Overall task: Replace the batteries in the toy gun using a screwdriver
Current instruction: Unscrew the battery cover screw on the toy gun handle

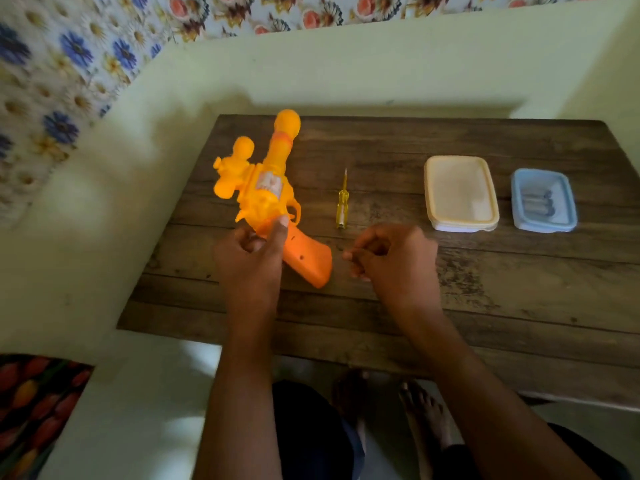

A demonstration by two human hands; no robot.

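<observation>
Toy gun: we see the orange toy gun [266, 188] left of centre in the frame, its barrel pointing to the top and its handle slanting down to the lower right, over the left part of the table [519, 289].
Left hand: our left hand [251, 258] grasps the gun where the handle meets the body, with the thumb laid up along the body.
Right hand: our right hand [391, 258] is just right of the handle and apart from it, with its fingers curled in; we cannot tell whether it pinches anything small.
Screwdriver: the yellow screwdriver [341, 206] lies on the table between the gun and the boxes, tip toward the top of the frame, and neither hand touches it.
Cream box: the cream box [462, 224] sits right of centre.
Blue box: the blue box [540, 226] is at the far right, just beside the cream one.
Batteries: the batteries [538, 204] lie inside the blue box, too blurred for us to count.
</observation>
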